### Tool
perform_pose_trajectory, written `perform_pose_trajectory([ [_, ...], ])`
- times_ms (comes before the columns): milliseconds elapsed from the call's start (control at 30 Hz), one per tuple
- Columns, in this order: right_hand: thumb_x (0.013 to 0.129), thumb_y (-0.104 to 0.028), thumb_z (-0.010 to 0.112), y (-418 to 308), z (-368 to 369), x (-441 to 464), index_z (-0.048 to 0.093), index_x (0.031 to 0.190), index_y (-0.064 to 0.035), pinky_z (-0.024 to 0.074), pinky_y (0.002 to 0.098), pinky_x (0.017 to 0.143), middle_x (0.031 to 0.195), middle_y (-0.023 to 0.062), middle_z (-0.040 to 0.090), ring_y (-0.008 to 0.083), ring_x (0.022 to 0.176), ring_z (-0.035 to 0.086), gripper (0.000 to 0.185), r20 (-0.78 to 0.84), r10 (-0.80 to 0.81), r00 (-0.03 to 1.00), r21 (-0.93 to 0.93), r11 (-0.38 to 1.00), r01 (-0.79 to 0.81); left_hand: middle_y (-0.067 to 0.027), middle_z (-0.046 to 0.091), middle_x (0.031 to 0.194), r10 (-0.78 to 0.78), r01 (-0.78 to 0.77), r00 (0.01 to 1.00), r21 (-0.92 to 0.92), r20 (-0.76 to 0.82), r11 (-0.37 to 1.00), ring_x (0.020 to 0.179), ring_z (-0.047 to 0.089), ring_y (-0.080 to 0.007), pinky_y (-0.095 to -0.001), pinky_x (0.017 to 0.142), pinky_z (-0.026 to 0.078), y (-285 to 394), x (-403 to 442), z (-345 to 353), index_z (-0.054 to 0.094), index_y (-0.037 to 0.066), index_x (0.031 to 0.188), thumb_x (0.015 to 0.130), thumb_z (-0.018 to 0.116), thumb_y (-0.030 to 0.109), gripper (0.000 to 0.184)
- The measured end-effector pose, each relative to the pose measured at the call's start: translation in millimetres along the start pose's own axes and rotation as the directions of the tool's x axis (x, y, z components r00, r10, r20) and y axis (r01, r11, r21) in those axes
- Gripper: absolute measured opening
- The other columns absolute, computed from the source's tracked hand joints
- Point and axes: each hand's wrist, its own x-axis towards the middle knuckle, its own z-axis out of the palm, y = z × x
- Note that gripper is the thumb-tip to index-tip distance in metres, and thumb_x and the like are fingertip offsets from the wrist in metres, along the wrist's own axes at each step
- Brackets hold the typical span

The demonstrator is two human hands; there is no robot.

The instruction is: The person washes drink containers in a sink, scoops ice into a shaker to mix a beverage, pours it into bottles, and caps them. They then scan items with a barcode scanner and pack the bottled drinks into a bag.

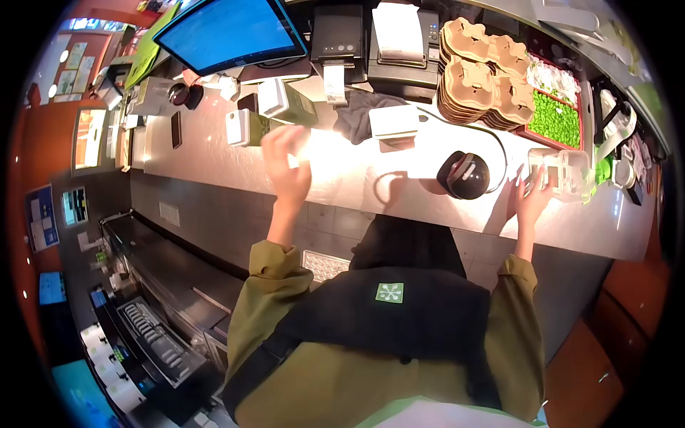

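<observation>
My left hand is raised above the steel counter, a little blurred. Its fingers are curved and its thumb stands apart, with nothing visible between them. Just beyond it stand white-faced dispensers, one of them a larger box. My right hand is at the near left side of a clear plastic container, fingertips against its edge. What lies inside the container is hard to make out. Left of this hand sits a black rounded scanner with a cable.
Stacked cardboard cup carriers stand at the back beside a red-edged tray of green packets. Behind the counter are a blue-screened monitor, a printer with paper, a dark cloth and a white card stand.
</observation>
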Motion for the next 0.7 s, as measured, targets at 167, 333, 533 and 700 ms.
perform_pose_trajectory([
  [167, 0.089, -0.008, 0.054, 4, 10, -21, 0.059, 0.107, 0.0015, 0.0452, 0.0337, 0.08, 0.103, 0.0145, 0.056, 0.027, 0.095, 0.053, 0.021, 0.213, -0.009, 0.977, 0.127, 0.992, -0.019, -0.0136, 0.059, 0.096, 0.006, -0.001, 0.998, -0.08, 0.063, 0.997, 0.091, 0.058, -0.0276, -0.034, 0.082, 0.045, 41, -28, 4, 0.06, 0.002, 0.099, 0.077, 0.053, -0.007, 0.024],
  [333, 0.087, -0.007, 0.057, 15, 26, -23, 0.062, 0.098, 0.0018, 0.0451, 0.0372, 0.077, 0.093, 0.0165, 0.055, 0.0314, 0.086, 0.055, 0.015, 0.2, 0.036, 0.979, 0.353, 0.93, -0.106, -0.0125, 0.06, 0.094, -0.051, 0.056, 0.996, -0.066, 0.078, 0.996, 0.087, 0.059, -0.0268, -0.0331, 0.079, 0.046, 59, -51, -2, 0.061, 0.003, 0.096, 0.077, 0.053, -0.007, 0.022],
  [533, 0.087, -0.003, 0.058, 17, 28, -28, 0.061, 0.096, 0.0005, 0.0476, 0.034, 0.071, 0.09, 0.013, 0.054, 0.0274, 0.079, 0.055, 0.01, 0.069, 0.019, 0.997, 0.428, 0.903, -0.046, -0.0134, 0.06, 0.088, -0.156, 0.173, 0.976, -0.104, 0.149, 0.979, 0.085, 0.057, -0.0301, -0.0367, 0.077, 0.045, 69, -65, -6, 0.06, 0.001, 0.093, 0.076, 0.055, -0.006, 0.019],
  [700, 0.085, 0.006, 0.052, -70, -58, -14, 0.056, 0.093, 0.0011, 0.0449, 0.0294, 0.071, 0.092, 0.0106, 0.054, 0.021, 0.083, 0.053, 0.01, -0.087, 0.286, 0.954, 0.739, 0.661, -0.13, -0.0127, 0.06, 0.086, -0.154, 0.216, 0.956, -0.243, 0.25, 0.946, 0.078, 0.06, -0.0268, -0.0336, 0.07, 0.048, 80, -61, -8, 0.061, 0.0, 0.094, 0.077, 0.058, -0.004, 0.018],
])
